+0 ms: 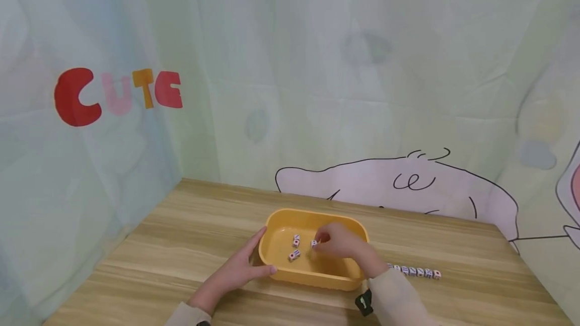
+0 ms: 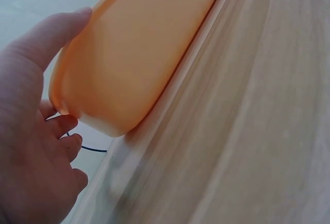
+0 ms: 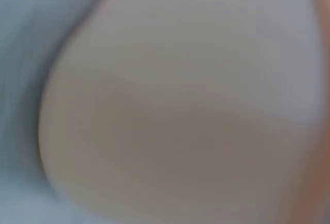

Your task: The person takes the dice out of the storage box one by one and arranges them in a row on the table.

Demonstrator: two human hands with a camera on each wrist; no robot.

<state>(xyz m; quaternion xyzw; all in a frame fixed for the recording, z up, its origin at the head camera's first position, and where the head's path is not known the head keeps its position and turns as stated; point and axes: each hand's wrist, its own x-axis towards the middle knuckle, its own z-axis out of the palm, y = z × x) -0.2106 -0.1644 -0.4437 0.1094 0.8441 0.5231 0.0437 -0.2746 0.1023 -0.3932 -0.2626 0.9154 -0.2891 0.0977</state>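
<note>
A yellow plastic tub [image 1: 312, 279] sits on the wooden table. My left hand [image 1: 237, 270] grips its left end, thumb on the near rim and a finger along the far left corner. In the left wrist view the thumb lies against the tub wall [image 2: 139, 44] and the other fingers curl by its end. Inside the tub, my right hand [image 1: 340, 241] pinches a white die [image 1: 314, 243] between thumb and fingertips. Several more dice [image 1: 296, 242] lie left of it on the tub floor. Blurred skin [image 3: 175, 105] fills most of the right wrist view.
A row of dice [image 1: 412, 271] stands on the table right of the tub, its left end hidden behind the right forearm. Printed curtains [image 1: 290, 89] hang along the back and left edges of the wooden table [image 1: 181, 225].
</note>
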